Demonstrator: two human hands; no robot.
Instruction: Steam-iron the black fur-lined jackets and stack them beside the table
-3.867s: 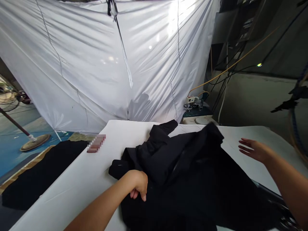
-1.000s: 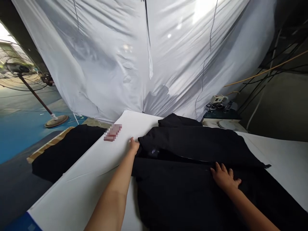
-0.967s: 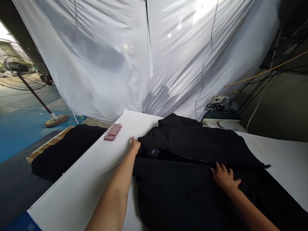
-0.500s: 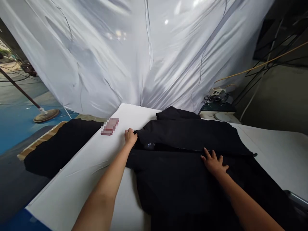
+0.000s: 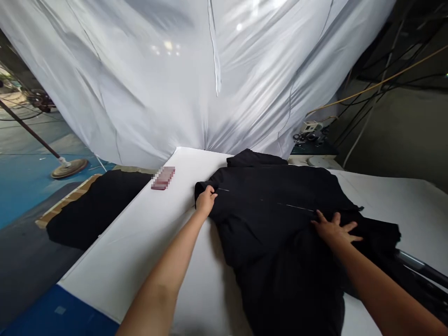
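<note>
A black jacket (image 5: 266, 238) with a front zipper lies spread over the white table (image 5: 140, 233), its near part hanging toward me. At the collar end, my left hand (image 5: 206, 200) is closed with its fingers pinching the cloth beside the zipper line. Farther right, my right hand (image 5: 336, 227) rests on the jacket near the hem end of the zipper, fingers spread and flat. The two front edges lie close together along a thin pale line. One sleeve is bunched at the far side.
A blurred reddish item (image 5: 163, 178) lies at the table's left edge. Black fabric (image 5: 105, 205) sits on a wooden-edged support to the left. White sheeting (image 5: 157, 93) hangs behind. A sewing-machine-like device (image 5: 311, 133) stands at back right, and a dark metal bar (image 5: 420, 266) at right.
My left hand has moved right and nearer with the collar edge, and the gap that showed the inside label has closed. My right hand has slid right. The jacket's near part has shifted right.
</note>
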